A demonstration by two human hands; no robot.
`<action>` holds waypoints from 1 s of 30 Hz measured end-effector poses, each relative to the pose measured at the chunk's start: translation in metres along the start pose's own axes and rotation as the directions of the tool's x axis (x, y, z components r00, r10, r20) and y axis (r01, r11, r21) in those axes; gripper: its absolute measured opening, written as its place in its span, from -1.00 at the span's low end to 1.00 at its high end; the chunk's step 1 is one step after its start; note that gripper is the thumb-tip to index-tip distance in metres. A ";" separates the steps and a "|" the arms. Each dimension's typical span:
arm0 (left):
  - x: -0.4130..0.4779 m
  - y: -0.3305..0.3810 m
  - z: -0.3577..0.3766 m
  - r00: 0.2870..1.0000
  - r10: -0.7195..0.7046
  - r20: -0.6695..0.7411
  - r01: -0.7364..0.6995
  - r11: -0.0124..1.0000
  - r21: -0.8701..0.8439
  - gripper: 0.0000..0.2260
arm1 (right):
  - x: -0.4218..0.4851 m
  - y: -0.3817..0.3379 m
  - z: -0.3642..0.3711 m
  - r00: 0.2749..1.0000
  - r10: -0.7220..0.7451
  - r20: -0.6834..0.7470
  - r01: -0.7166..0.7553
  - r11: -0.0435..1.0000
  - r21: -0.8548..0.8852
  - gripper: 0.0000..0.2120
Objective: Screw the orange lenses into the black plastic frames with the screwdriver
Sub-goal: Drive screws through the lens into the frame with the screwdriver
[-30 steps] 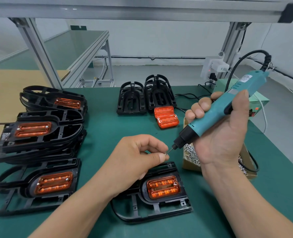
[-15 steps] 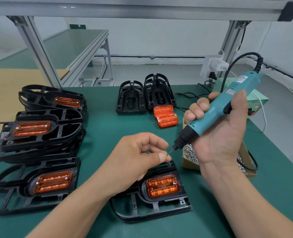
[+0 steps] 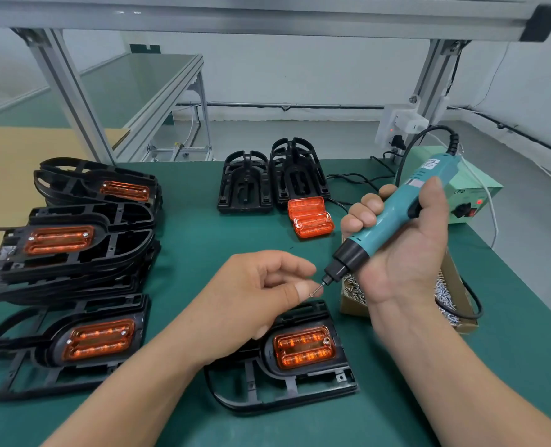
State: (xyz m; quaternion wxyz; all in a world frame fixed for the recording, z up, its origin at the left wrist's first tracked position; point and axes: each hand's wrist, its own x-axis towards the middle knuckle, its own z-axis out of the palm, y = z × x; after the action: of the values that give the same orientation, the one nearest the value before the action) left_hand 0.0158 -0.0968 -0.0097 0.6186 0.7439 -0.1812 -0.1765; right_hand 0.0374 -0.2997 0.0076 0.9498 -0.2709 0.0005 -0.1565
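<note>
- The screwdriver [image 3: 393, 217] is held in the right hand [image 3: 406, 253], the grip closed fully round its teal body, with the bit tilted down and left.
- A screw [image 3: 314, 291] is pinched in the left hand [image 3: 261, 291] between thumb and forefinger, at the bit tip.
- The black frame [image 3: 287, 391], with an orange lens [image 3: 303, 346] seated in it, is laid on the table [image 3: 203, 240] near centre, below both hands.
- Two spare lenses [image 3: 311, 217] are placed far centre, beside the empty frames [image 3: 245, 185].

Right hand [image 3: 406, 262] tipped screwdriver [image 3: 393, 216] steeper; cord end lower, leftward.
</note>
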 end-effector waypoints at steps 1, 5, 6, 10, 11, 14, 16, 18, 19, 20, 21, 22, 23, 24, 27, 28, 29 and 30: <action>0.000 0.000 -0.002 1.000 0.021 -0.022 -0.021 1.000 0.010 -0.87 | 0.001 0.000 -0.001 1.000 0.005 -0.004 -0.005 1.000 0.002 -0.60; 0.000 -0.002 -0.012 0.981 0.121 -0.152 -0.059 0.932 0.359 -0.86 | 0.002 -0.005 -0.005 0.999 0.023 0.037 -0.022 0.999 -0.036 -0.59; 0.000 -0.003 -0.014 0.982 0.131 -0.135 -0.046 0.864 0.501 -0.84 | 0.002 -0.007 -0.006 0.998 0.031 0.058 -0.027 0.998 -0.057 -0.59; -0.001 -0.005 -0.012 0.996 0.083 -0.012 -0.037 0.572 0.819 -0.52 | 0.002 -0.011 -0.010 0.985 0.090 0.147 -0.069 0.988 -0.140 -0.60; -0.001 -0.006 -0.011 0.998 0.067 0.004 -0.040 0.539 0.841 -0.46 | 0.001 -0.011 -0.010 0.980 0.108 0.168 -0.080 0.983 -0.166 -0.61; 0.000 -0.009 -0.007 0.998 0.046 0.036 -0.053 0.446 0.894 -0.40 | 0.000 -0.011 -0.011 0.961 0.165 0.223 -0.111 0.966 -0.235 -0.62; 0.002 -0.010 -0.006 0.998 0.038 0.042 -0.054 0.420 0.906 -0.40 | -0.001 -0.009 -0.012 0.948 0.192 0.255 -0.122 0.956 -0.265 -0.62; 0.003 -0.011 -0.006 0.999 0.022 0.038 -0.044 0.415 0.909 -0.40 | -0.003 -0.008 -0.011 0.936 0.216 0.280 -0.134 0.950 -0.283 -0.62; 0.004 -0.011 -0.006 0.999 0.013 0.036 -0.038 0.415 0.909 -0.41 | -0.003 -0.007 -0.011 0.931 0.225 0.288 -0.140 0.947 -0.288 -0.62; 0.004 -0.012 -0.006 0.999 0.006 0.033 -0.033 0.415 0.909 -0.43 | -0.004 -0.006 -0.011 0.927 0.234 0.293 -0.146 0.945 -0.293 -0.63; 0.004 -0.012 -0.006 1.000 0.002 0.030 -0.028 0.415 0.909 -0.44 | -0.004 -0.006 -0.011 0.924 0.242 0.296 -0.150 0.942 -0.300 -0.63; 0.005 -0.012 -0.006 1.000 0.000 0.029 -0.026 0.417 0.908 -0.45 | -0.005 -0.006 -0.010 0.922 0.247 0.299 -0.152 0.940 -0.306 -0.63; 0.005 -0.013 -0.006 1.000 0.000 0.029 -0.026 0.421 0.907 -0.46 | -0.005 -0.005 -0.010 0.919 0.250 0.304 -0.152 0.938 -0.313 -0.64; 0.005 -0.013 -0.005 1.000 0.002 0.030 -0.027 0.424 0.905 -0.46 | -0.006 -0.005 -0.010 0.916 0.253 0.312 -0.149 0.935 -0.321 -0.65; 0.005 -0.014 -0.005 0.999 0.008 0.036 -0.036 0.424 0.905 -0.48 | -0.008 -0.004 -0.008 0.901 0.268 0.340 -0.143 0.926 -0.350 -0.59; 0.006 -0.015 -0.005 0.999 0.011 0.037 -0.038 0.425 0.904 -0.48 | -0.009 -0.003 -0.007 0.896 0.276 0.349 -0.144 0.922 -0.360 -0.56; 0.006 -0.015 -0.005 0.999 0.015 0.037 -0.039 0.425 0.904 -0.49 | -0.010 -0.003 -0.007 0.891 0.283 0.356 -0.145 0.919 -0.367 -0.54; 0.006 -0.016 -0.005 0.999 0.018 0.036 -0.040 0.427 0.904 -0.49 | -0.010 -0.003 -0.006 0.887 0.287 0.361 -0.145 0.917 -0.371 -0.52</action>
State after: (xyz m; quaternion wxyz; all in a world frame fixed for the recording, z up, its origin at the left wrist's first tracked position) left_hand 0.0245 -0.0927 -0.0246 0.1254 0.9543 -0.2667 -0.0492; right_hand 0.0265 -0.3022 0.0029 0.8804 -0.4527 -0.1408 0.0142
